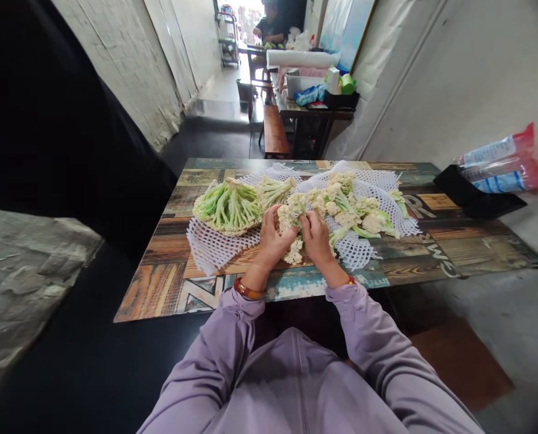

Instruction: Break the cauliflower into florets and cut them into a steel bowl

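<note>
Between my two hands, just above the table, is a piece of cauliflower (291,212) with pale florets. My left hand (274,239) is curled round its left side, with the thumb pressed against it. From the right, the fingers of my right hand (315,236) pinch the same piece; their tips are partly hidden among the florets. A large cauliflower head (230,207) lies stem side up at the left, with a smaller cluster (275,191) beside it. Loose cauliflower pieces (341,202) are heaped to the right of my hands. White foam netting (217,244) lies under the cauliflower.
The patterned wooden table (160,265) spans in front of me. At its right end, a black holder (477,196) carries plastic-wrapped packs (499,160). Farther back stand a wooden bench (275,132) and another table (296,108) with a white roll (303,58). A person (271,30) sits in the background.
</note>
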Action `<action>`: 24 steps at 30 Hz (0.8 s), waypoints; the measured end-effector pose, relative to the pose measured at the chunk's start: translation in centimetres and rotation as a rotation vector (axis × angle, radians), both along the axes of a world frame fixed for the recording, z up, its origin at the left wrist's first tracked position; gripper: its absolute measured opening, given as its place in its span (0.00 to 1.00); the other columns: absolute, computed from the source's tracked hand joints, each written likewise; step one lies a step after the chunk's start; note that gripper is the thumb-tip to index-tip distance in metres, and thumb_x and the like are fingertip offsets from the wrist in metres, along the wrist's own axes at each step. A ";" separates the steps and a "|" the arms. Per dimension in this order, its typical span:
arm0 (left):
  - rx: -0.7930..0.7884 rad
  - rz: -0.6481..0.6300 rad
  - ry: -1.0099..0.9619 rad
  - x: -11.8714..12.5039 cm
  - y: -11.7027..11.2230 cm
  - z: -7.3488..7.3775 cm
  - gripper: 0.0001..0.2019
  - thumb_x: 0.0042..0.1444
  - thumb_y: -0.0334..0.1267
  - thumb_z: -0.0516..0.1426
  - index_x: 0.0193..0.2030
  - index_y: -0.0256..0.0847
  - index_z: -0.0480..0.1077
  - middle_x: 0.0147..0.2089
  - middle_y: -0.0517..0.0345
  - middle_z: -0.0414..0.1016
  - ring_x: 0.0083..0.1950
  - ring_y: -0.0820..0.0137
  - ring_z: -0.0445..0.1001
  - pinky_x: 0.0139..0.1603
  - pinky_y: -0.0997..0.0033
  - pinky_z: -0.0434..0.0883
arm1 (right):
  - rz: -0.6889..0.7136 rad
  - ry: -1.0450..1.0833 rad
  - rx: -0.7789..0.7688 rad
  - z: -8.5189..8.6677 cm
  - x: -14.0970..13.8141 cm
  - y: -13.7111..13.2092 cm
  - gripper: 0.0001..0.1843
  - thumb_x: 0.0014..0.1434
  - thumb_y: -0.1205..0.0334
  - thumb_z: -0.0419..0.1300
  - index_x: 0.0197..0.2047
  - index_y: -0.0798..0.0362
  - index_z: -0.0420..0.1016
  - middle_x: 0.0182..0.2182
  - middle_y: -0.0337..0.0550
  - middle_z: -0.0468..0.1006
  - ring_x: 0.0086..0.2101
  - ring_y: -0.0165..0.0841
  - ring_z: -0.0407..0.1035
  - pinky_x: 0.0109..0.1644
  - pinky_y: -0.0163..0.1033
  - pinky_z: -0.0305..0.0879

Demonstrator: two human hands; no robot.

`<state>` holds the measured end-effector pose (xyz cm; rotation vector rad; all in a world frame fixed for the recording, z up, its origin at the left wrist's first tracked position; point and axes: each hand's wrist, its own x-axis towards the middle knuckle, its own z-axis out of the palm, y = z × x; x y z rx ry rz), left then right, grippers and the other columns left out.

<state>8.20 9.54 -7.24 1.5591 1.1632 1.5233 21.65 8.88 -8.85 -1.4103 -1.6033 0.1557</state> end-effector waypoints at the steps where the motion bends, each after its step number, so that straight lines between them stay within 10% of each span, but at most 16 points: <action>1: 0.012 0.013 0.015 0.0 0.1 -0.1 0.26 0.45 0.32 0.64 0.54 0.42 0.68 0.54 0.49 0.71 0.58 0.59 0.70 0.63 0.59 0.66 | -0.006 0.021 -0.026 0.0 -0.1 0.1 0.19 0.71 0.48 0.43 0.41 0.49 0.69 0.36 0.47 0.79 0.38 0.39 0.72 0.44 0.43 0.66; 11: 0.197 0.046 0.216 0.0 -0.1 -0.1 0.27 0.44 0.31 0.62 0.54 0.41 0.67 0.58 0.46 0.69 0.64 0.56 0.66 0.69 0.53 0.61 | -0.012 0.469 -0.165 -0.4 -0.1 3.5 0.26 0.70 0.41 0.39 0.32 0.49 0.65 0.21 0.38 0.72 0.26 0.35 0.69 0.37 0.40 0.65; 19: -0.126 -0.171 -0.465 -0.7 0.5 -0.4 0.27 0.52 0.43 0.61 0.59 0.44 0.66 0.54 0.52 0.73 0.55 0.62 0.73 0.57 0.64 0.70 | 0.048 0.226 0.008 5.9 2.8 1.2 0.24 0.67 0.39 0.50 0.34 0.50 0.72 0.30 0.41 0.79 0.32 0.34 0.72 0.41 0.39 0.66; 24: -0.209 -0.260 -0.599 -0.3 0.2 -0.2 0.27 0.47 0.42 0.65 0.56 0.45 0.69 0.57 0.54 0.74 0.57 0.62 0.73 0.58 0.67 0.69 | 0.000 0.500 -0.030 5.2 3.8 3.7 0.26 0.67 0.37 0.48 0.38 0.51 0.72 0.24 0.38 0.74 0.25 0.31 0.67 0.32 0.36 0.64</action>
